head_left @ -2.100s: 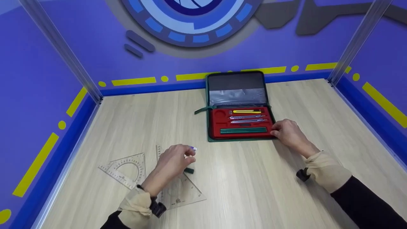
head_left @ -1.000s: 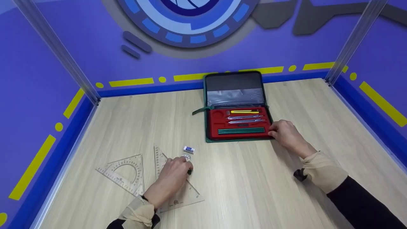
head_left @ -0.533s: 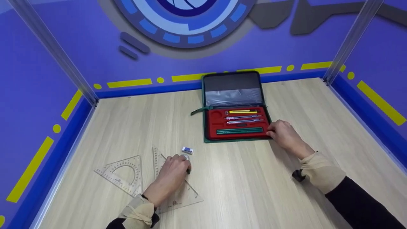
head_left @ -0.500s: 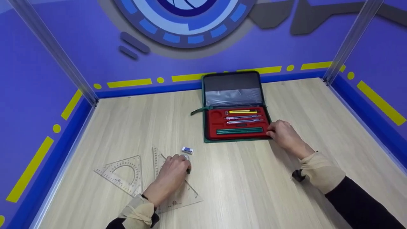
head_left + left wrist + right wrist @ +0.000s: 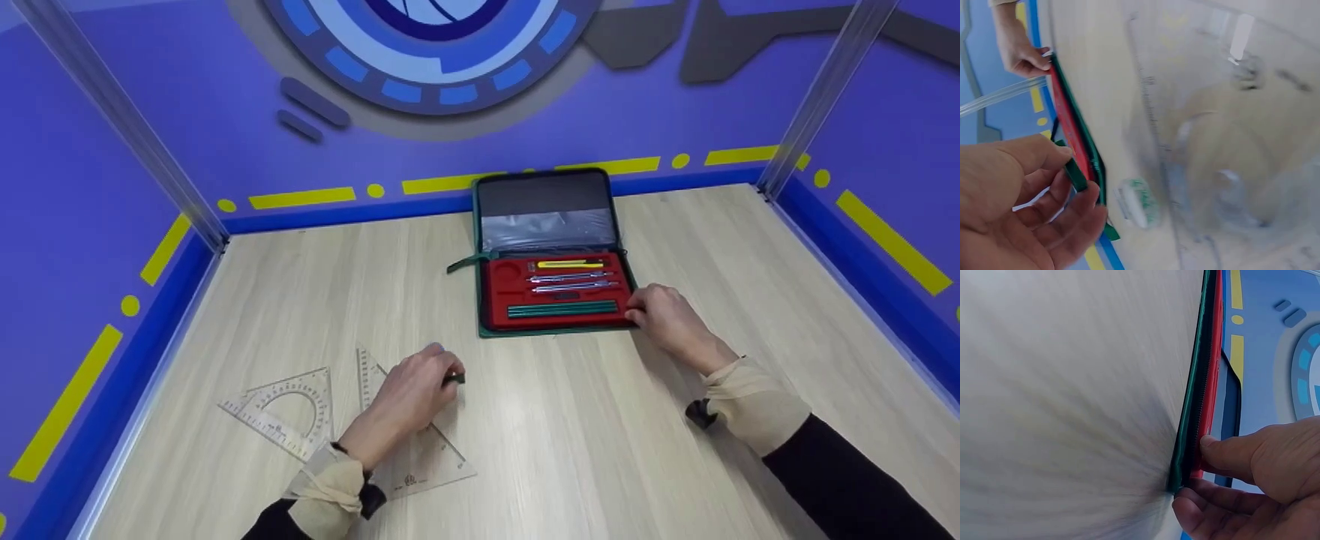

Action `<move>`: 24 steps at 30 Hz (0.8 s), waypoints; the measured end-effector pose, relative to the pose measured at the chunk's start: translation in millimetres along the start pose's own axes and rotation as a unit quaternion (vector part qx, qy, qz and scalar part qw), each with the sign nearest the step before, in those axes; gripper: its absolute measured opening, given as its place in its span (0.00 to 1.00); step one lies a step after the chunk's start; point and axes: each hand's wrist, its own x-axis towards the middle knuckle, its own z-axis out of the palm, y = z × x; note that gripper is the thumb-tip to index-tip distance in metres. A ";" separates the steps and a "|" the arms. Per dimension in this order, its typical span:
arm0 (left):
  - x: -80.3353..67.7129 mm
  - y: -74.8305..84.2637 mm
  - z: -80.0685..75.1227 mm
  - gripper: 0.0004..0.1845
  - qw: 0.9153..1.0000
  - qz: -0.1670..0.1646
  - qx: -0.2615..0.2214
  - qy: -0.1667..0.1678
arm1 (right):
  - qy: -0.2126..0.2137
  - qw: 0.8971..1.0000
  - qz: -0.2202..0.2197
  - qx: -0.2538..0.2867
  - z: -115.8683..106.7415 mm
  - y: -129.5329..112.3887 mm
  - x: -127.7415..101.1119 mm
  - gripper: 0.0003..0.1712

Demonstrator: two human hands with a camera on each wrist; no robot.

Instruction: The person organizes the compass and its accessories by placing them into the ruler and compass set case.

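Note:
My left hand (image 5: 411, 390) pinches a small dark green block (image 5: 1075, 174) between thumb and fingers, held above the table near the clear set square (image 5: 431, 474). A second clear set square with a protractor cut-out (image 5: 274, 427) lies to its left. My right hand (image 5: 671, 319) grips the right front corner of an open green zip case (image 5: 546, 195), thumb on the red edge and fingers at the green rim. Its red tray (image 5: 499, 304) holds green pencils (image 5: 562, 309), slim silver drawing tools (image 5: 571, 282) and a yellow utility knife (image 5: 571, 264).
A small white piece with green lettering (image 5: 1139, 203) lies beside the set square, hidden behind my left hand in the head view. A green strap (image 5: 465, 262) sticks out left of the case. Blue panels (image 5: 420, 135) wall the table at back and sides.
My left hand came down to the table by the eraser and the round clear piece, took hold of the green block and has lifted it slightly. My right hand stays at the case corner.

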 end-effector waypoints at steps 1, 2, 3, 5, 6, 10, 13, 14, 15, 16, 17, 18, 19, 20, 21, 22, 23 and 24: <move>3.7 1.9 -1.7 0.06 1.000 -0.006 -0.016 -0.002 | 0.000 1.000 0.001 -0.001 -0.1 -0.1 0.1 0.03; 7.5 3.9 -3.3 0.06 1.000 -0.011 -0.030 -0.002 | 0.000 1.000 0.001 -0.001 -0.2 -0.4 0.2 0.03; 11.3 5.9 -5.1 0.05 0.999 -0.014 -0.043 -0.002 | 0.001 1.000 0.002 -0.003 -0.3 -0.3 0.5 0.04; 18.9 9.6 -7.5 0.05 0.998 -0.018 -0.064 0.001 | 0.002 1.000 0.003 -0.005 -0.5 -0.3 1.3 0.04; 22.4 11.5 -8.5 0.04 0.997 -0.019 -0.072 0.002 | 0.002 1.000 0.002 -0.006 -0.6 -0.4 1.6 0.04; 35.8 17.8 -10.3 0.04 0.996 -0.021 -0.084 0.007 | 0.001 1.000 -0.001 -0.002 -0.5 -0.1 2.3 0.04; 45.6 20.7 -10.4 0.05 0.996 -0.025 -0.083 0.009 | 0.004 1.000 -0.006 0.001 -0.3 0.0 2.0 0.05; 49.0 21.4 -10.2 0.05 0.996 -0.027 -0.083 0.009 | 0.005 1.000 -0.007 0.001 -0.4 0.0 1.6 0.05; 52.7 21.9 -10.1 0.06 0.996 -0.029 -0.082 0.008 | 0.006 1.000 -0.007 0.000 -0.5 -0.3 1.3 0.04; 56.4 22.5 -9.8 0.06 0.996 -0.030 -0.083 0.007 | 0.008 1.000 -0.008 -0.001 -0.5 -0.2 1.0 0.04; 60.3 22.9 -9.4 0.06 0.996 -0.032 -0.084 0.004 | 0.009 1.000 -0.007 -0.003 -0.5 -0.1 0.8 0.04; 63.9 23.3 -9.1 0.06 0.996 -0.033 -0.085 0.001 | 0.011 1.000 -0.007 -0.003 -0.6 -0.2 0.4 0.04; 67.7 23.9 -8.5 0.06 0.996 -0.035 -0.086 -0.004 | 0.011 1.000 -0.005 -0.004 -0.7 -0.2 0.4 0.04; 71.5 24.3 -7.5 0.06 0.996 -0.037 -0.087 -0.008 | 0.012 1.000 -0.006 -0.005 -0.9 -0.3 0.5 0.05; 75.2 24.8 -6.7 0.06 0.996 -0.037 -0.086 -0.011 | 0.010 1.000 -0.006 -0.005 -1.0 -0.4 0.6 0.05; 78.8 25.5 -5.6 0.07 0.996 -0.039 -0.084 -0.014 | 0.009 1.000 -0.006 -0.005 -1.0 -0.1 0.8 0.06; 82.6 26.3 -4.3 0.07 0.996 -0.042 -0.081 -0.016 | 0.007 1.000 -0.005 -0.005 -1.1 -0.1 0.9 0.06; 86.3 27.3 -3.1 0.07 0.996 -0.045 -0.077 -0.018 | 0.004 1.000 -0.005 -0.004 -1.4 -0.1 0.9 0.07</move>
